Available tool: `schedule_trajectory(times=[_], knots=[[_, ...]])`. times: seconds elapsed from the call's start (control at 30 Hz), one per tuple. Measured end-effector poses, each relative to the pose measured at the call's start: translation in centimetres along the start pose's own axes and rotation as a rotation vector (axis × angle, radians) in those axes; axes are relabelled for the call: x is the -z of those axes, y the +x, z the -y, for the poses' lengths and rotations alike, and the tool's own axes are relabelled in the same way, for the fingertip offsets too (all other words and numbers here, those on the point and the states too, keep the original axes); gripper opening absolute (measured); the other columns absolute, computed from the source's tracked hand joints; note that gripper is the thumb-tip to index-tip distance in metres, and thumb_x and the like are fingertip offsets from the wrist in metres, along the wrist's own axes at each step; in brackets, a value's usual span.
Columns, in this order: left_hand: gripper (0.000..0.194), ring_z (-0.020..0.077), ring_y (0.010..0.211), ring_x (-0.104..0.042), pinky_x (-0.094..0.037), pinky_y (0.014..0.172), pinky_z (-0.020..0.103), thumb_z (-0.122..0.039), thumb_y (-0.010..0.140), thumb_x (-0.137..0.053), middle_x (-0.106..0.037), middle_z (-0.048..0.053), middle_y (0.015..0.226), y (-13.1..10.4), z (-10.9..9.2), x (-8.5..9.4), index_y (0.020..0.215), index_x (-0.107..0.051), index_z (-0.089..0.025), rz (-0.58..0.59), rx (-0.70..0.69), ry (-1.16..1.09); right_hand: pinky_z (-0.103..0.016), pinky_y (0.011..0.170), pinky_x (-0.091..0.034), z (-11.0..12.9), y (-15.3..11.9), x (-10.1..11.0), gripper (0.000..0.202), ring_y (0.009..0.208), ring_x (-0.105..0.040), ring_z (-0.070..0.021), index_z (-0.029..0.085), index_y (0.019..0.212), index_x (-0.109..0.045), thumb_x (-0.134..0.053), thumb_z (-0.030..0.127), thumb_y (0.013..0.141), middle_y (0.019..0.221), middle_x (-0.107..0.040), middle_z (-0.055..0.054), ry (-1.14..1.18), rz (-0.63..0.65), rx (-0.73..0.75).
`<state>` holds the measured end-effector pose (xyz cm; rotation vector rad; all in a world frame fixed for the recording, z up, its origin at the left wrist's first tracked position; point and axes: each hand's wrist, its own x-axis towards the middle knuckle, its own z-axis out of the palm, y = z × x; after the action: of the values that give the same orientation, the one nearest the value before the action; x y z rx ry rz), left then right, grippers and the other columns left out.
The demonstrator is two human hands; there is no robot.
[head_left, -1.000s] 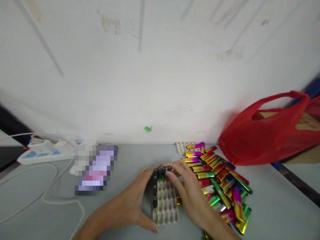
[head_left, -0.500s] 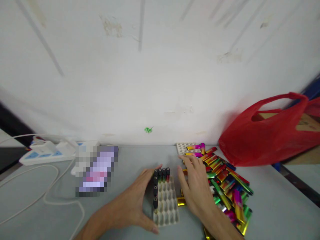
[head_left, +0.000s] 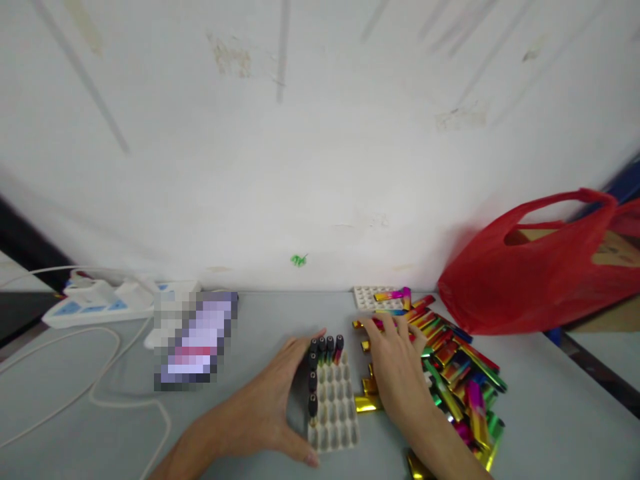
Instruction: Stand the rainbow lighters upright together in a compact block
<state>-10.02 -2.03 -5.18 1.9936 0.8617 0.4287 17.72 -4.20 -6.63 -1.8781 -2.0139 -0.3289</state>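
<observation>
A pale tray (head_left: 336,407) with rows of small hollows lies in front of me. Slim black-topped pieces (head_left: 313,381) stand in it along its left side and far edge. My left hand (head_left: 265,393) holds the tray from the left, thumb at the near corner and fingers round the far corner. Over the left part of a heap of shiny coloured tubes (head_left: 445,347) is my right hand (head_left: 400,360), its fingers bent and apart. The fingertips touch tubes there; whether one is gripped is partly hidden. A gold tube (head_left: 368,403) lies between tray and right wrist.
Behind the heap is a second white tray (head_left: 365,298) with tubes lying across it. A red plastic bag (head_left: 525,280) stands at the right by the wall. At the left are a power strip (head_left: 95,308), a phone (head_left: 203,340) and a loose white cable (head_left: 125,405).
My right hand has moved down onto the tubes, and its fingers have bent further. More gold tubes show to its left. My left hand stays at the tray.
</observation>
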Motion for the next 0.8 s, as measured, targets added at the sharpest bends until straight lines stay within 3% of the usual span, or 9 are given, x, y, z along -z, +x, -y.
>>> schedule_trajectory(times=[0.13, 0.27, 0.4, 0.47, 0.53, 0.63, 0.8], knots=[[0.15, 0.0471, 0.167, -0.029, -0.015, 0.142, 0.065, -0.058, 0.061, -0.109, -0.033, 0.017, 0.18, 0.0, -0.2, -0.1, 0.179, -0.021, -0.029, 0.001, 0.005, 0.0, -0.061, 0.104, -0.036, 0.1, 0.1, -0.1, 0.04, 0.118, -0.058, -0.039, 0.028, 0.129, -0.076, -0.053, 0.005, 0.107, 0.122, -0.072, -0.014, 0.028, 0.032, 0.013], [0.148, 0.0479, 0.166, -0.031, -0.016, 0.141, 0.066, -0.058, 0.062, -0.108, -0.034, 0.017, 0.18, 0.0, -0.4, -0.1, 0.179, -0.022, -0.03, -0.004, -0.008, -0.012, -0.059, 0.103, -0.038, 0.6, 0.3, 0.8, 0.042, 0.116, -0.06, -0.0378, 0.03, 0.138, -0.074, -0.053, 0.008, 0.11, 0.118, -0.072, -0.013, 0.13, 0.072, 0.044], [0.15, 0.0493, 0.166, -0.031, -0.017, 0.141, 0.065, -0.058, 0.06, -0.109, -0.033, 0.018, 0.181, 0.2, -0.4, -0.1, 0.179, -0.022, -0.03, 0.004, -0.004, -0.016, -0.053, 0.105, -0.042, 1.6, 0.5, 2.5, 0.031, 0.118, -0.063, -0.0345, 0.027, 0.141, -0.073, -0.056, 0.021, 0.115, 0.123, -0.075, -0.011, 0.499, 0.064, 0.017], [0.15, 0.0489, 0.167, -0.029, -0.017, 0.141, 0.065, -0.058, 0.061, -0.109, -0.032, 0.018, 0.181, 0.2, -0.3, 0.0, 0.179, -0.022, -0.03, 0.005, -0.011, -0.018, -0.048, 0.103, -0.046, 1.9, 0.6, 3.0, 0.024, 0.116, -0.065, -0.0325, 0.025, 0.132, -0.076, -0.061, 0.027, 0.114, 0.124, -0.077, -0.01, 0.727, 0.024, -0.062], [0.15, 0.0482, 0.168, -0.028, -0.017, 0.141, 0.064, -0.059, 0.061, -0.109, -0.032, 0.018, 0.181, 0.1, -0.2, 0.0, 0.179, -0.022, -0.03, 0.008, -0.014, -0.016, -0.043, 0.092, -0.048, 2.0, 0.7, 3.2, 0.019, 0.102, -0.067, -0.0309, 0.024, 0.113, -0.081, -0.067, 0.037, 0.111, 0.11, -0.078, -0.009, 0.882, 0.002, -0.199], [0.151, 0.0481, 0.167, -0.029, -0.017, 0.141, 0.064, -0.059, 0.061, -0.109, -0.032, 0.016, 0.181, 0.0, -0.3, 0.0, 0.18, -0.02, -0.031, 0.003, -0.002, -0.015, -0.04, 0.079, -0.045, 1.8, 0.9, 3.2, 0.034, 0.085, -0.062, -0.0281, 0.023, 0.093, -0.079, -0.07, 0.053, 0.108, 0.09, -0.074, -0.006, 1.027, 0.01, -0.343], [0.151, 0.0474, 0.166, -0.031, -0.018, 0.142, 0.06, -0.061, 0.06, -0.108, -0.034, 0.015, 0.18, 0.0, -0.5, -0.1, 0.179, -0.021, -0.031, 0.001, 0.029, -0.015, -0.037, 0.078, -0.046, 2.2, 0.9, 3.3, 0.054, 0.081, -0.058, -0.0243, 0.025, 0.084, -0.065, -0.058, 0.072, 0.109, 0.085, -0.064, -0.003, 1.245, -0.013, -0.416]])
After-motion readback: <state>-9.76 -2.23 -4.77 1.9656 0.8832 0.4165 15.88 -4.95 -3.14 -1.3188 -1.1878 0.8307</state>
